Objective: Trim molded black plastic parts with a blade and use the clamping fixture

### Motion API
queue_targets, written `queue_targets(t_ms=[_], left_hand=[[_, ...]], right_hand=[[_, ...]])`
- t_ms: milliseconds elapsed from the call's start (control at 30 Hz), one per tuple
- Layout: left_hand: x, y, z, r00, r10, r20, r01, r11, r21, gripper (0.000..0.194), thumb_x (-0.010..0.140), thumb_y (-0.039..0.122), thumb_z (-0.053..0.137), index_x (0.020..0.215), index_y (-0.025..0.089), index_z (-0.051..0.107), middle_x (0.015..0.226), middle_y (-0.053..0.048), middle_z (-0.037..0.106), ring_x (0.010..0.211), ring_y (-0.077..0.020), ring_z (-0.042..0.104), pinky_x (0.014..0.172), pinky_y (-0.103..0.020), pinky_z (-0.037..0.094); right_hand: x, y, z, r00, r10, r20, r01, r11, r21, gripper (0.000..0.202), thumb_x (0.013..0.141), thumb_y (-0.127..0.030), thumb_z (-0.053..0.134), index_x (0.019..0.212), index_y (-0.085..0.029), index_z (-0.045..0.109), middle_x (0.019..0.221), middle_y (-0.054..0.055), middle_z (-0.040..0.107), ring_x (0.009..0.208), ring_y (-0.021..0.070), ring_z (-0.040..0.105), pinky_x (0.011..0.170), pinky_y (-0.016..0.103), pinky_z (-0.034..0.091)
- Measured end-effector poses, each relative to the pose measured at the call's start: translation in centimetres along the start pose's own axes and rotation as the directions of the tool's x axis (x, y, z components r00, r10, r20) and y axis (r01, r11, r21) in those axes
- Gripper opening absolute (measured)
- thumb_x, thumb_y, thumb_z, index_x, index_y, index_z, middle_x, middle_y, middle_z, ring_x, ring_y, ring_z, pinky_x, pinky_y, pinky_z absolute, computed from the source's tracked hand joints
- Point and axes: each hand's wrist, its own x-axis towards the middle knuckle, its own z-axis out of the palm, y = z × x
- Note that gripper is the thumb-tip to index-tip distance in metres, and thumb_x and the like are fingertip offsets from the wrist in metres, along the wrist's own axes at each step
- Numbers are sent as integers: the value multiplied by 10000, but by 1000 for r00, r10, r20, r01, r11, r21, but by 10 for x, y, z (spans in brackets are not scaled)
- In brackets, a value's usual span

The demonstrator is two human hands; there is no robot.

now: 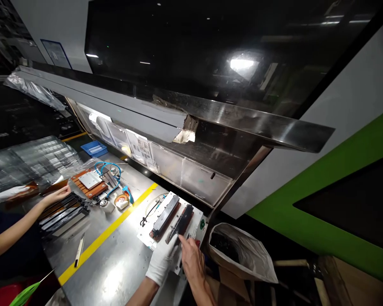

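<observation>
A white fixture plate (143,236) lies on the metal table and carries two long dark parts. The left part (166,217) has a grey top and sits in a reddish-brown holder. Beside it is a slim black part (182,222), tilted along the same diagonal. My left hand (162,259), in a white glove, is at the near end of the black part; its fingertips are partly hidden. My bare right hand (191,257) is just to the right, index finger stretched toward that same end, the other fingers curled.
A yellow stripe (110,231) crosses the table, with a cutter knife (79,250) beside it. Another person's arms (22,227) reach over stacked dark strips at left. A lined bin (261,259) stands right of the fixture. Orange fixture (83,182) and tape roll (121,202) lie farther back.
</observation>
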Motion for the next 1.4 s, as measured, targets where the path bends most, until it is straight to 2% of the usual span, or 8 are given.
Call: queue_targets(t_ms=[300,800,1000,1067,1167,1233,1333,1400], left_hand=[[5,0,0,1000,-24,17,26,991,-131,409,942,162,503,1349,141,528,1247,-213,682,1158,-244,699,987,-372,611],[31,12,-16,994,-89,60,96,986,-137,310,855,75,507,1099,90,699,941,-164,684,867,-214,697,774,-336,637],[32,11,-13,990,-108,95,115,991,-72,417,814,89,590,1217,95,697,897,-168,664,783,-250,697,700,-382,644],[31,9,-12,991,-88,96,95,993,-68,438,828,111,608,1260,88,675,951,-184,675,840,-261,717,746,-381,652],[30,8,-15,993,-68,96,75,994,-76,439,870,133,578,1304,100,638,1079,-205,684,971,-278,727,833,-394,649],[25,9,-24,993,-69,94,78,993,-91,381,916,149,523,1278,112,637,1178,-208,672,1087,-272,707,920,-398,628],[-5,13,-42,961,-226,157,251,954,-162,248,968,236,467,1046,137,680,1379,-211,585,1198,-245,666,1026,-386,582],[-47,13,-53,872,-420,251,468,866,-176,279,969,336,473,875,154,664,1461,-213,522,1217,-257,657,1025,-384,581]], right_hand=[[3,2,-9,999,-38,33,40,998,-55,451,1000,-196,360,1323,-405,595,976,14,694,781,141,711,584,249,409],[14,1,-17,998,-30,55,35,995,-98,465,990,-169,350,1299,-404,606,995,12,716,792,164,725,638,281,445],[19,1,-16,1000,5,16,-4,996,-85,483,1002,-182,308,1339,-398,579,1032,25,715,799,171,732,642,275,476],[14,12,-9,998,33,-62,-31,999,27,478,1019,-229,277,1405,-366,524,1117,50,713,873,186,736,680,279,515],[-11,49,19,955,181,-234,-89,931,355,484,1020,-382,302,1437,-214,483,1271,139,695,1083,233,711,825,311,574],[-45,82,47,920,305,-247,-147,852,503,525,975,-506,373,1323,-169,575,1239,169,721,1100,275,710,873,358,591],[-112,122,92,917,376,-137,-240,791,563,547,889,-612,442,1132,-207,716,1150,157,757,1078,341,715,918,457,589],[-152,131,118,923,382,42,-338,753,565,534,886,-642,455,1105,-246,739,1108,134,768,1070,326,718,930,484,588]])
